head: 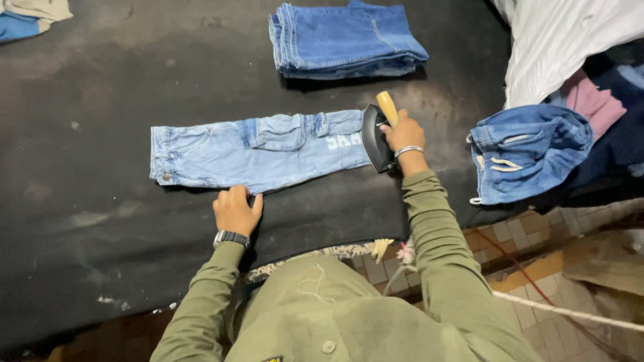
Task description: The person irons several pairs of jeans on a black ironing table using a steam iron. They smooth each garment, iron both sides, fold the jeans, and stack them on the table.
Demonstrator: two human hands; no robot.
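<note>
Light-blue child's jeans point(258, 151) lie flat across the middle of the black ironing table point(87, 87), waistband out at nine o'clock, leg ends at three; the right hand point(404, 134) is clenched round the yellowish wooden handle point(387, 107) of a dark flat iron point(374, 139), and that iron sits right on the leg ends, its sole touching the denim; a silver bangle point(408, 150) rings that wrist. Down at the six o'clock edge of the jeans, the left hand point(236, 209) lies flat and released, palm down, fingers spread on the black cloth with the fingertips touching the lower hem of the denim, grasping nothing; a dark wristwatch point(231, 238) sits just behind it; both arms are in olive-green sleeves point(436, 228). Up at twelve o'clock from the iron, well apart, a folded stack of darker jeans point(345, 40) rests on the table; at three o'clock a bundle of blue denim with white drawstrings point(526, 151) hangs over the table's edge, with white cloth point(563, 37) and a pink garment point(594, 100) piled beyond it; at five o'clock, tiled floor point(530, 234) shows below, crossed by a pale cord point(570, 312); far at ten o'clock, a scrap of blue and beige fabric point(30, 17) pokes into the corner.
</note>
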